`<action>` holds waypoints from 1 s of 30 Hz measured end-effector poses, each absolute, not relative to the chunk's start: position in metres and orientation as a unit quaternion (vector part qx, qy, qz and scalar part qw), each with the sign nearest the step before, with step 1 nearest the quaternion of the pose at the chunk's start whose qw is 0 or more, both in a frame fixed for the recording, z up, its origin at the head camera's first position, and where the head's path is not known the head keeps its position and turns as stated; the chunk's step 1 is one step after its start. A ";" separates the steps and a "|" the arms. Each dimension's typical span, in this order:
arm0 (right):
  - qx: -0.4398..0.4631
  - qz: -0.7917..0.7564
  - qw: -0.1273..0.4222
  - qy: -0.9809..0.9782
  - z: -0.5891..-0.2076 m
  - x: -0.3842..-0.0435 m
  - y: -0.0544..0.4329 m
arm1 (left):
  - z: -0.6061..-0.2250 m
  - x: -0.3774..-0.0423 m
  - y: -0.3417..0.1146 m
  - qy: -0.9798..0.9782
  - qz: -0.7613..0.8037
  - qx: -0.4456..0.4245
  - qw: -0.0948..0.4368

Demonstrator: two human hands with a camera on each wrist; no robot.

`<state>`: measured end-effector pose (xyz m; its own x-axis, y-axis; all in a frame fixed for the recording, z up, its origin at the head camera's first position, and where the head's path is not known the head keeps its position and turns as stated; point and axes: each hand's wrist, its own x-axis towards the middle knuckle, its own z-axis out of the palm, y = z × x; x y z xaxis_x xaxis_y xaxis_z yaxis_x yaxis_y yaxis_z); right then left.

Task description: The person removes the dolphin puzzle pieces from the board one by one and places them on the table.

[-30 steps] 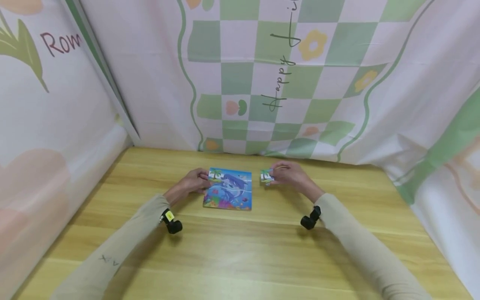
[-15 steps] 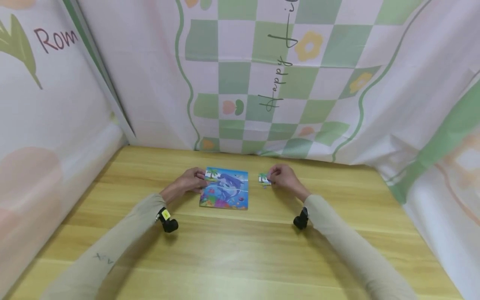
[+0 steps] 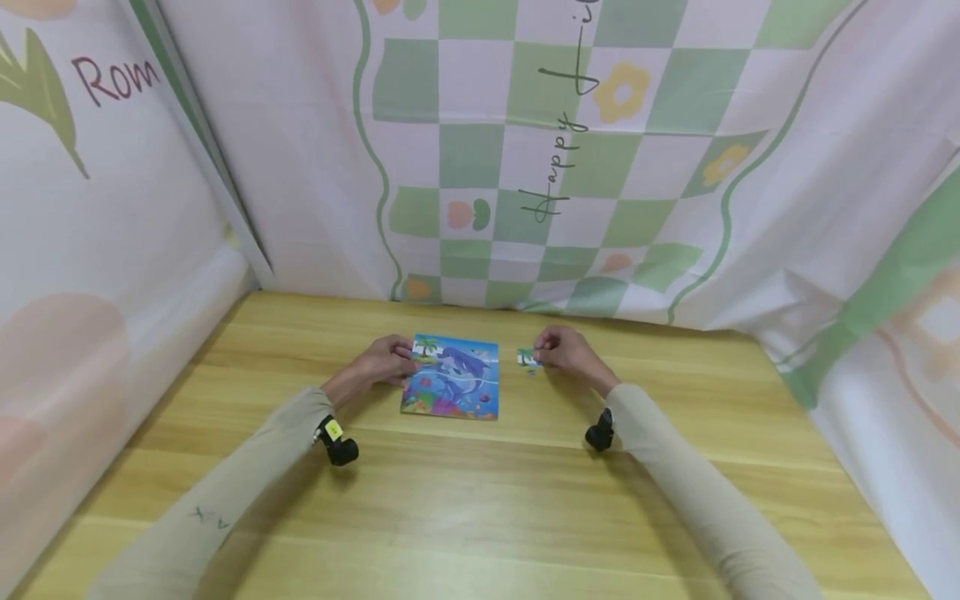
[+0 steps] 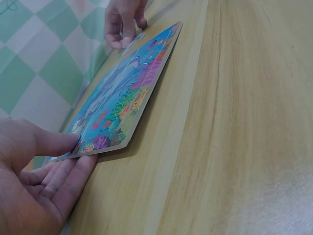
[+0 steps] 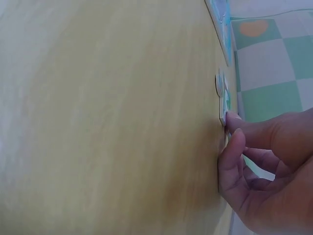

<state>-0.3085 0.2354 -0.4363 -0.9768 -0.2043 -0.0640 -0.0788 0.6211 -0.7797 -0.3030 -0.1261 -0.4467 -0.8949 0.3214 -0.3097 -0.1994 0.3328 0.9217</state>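
Observation:
A dolphin picture puzzle is slightly raised off the wooden table at its near side. My left hand grips its left edge, thumb on top and fingers beneath, as the left wrist view shows. To the right of the picture, my right hand holds the edge of a small puzzle piece printed with a palm tree. In the right wrist view this piece lies flat at the tabletop with the thumb on its edge. A gap separates it from the dolphin picture.
The wooden table runs back to a hanging curtain with green and white checks. Another printed cloth closes off the left side. Black wrist cameras hang below both sleeves.
My right hand has lowered the palm-tree piece to the table and turned slightly, its fingertips now at the piece's right edge. The left hand keeps its hold on the dolphin picture.

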 end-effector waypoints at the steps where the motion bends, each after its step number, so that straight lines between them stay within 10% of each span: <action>1: -0.079 -0.425 0.073 0.899 -0.437 -0.308 0.235 | -0.446 -0.303 -0.126 0.784 0.577 0.038 0.226; 30: -0.040 -0.449 0.079 0.889 -0.429 -0.309 0.237 | -0.446 -0.304 -0.126 0.783 0.580 0.029 0.225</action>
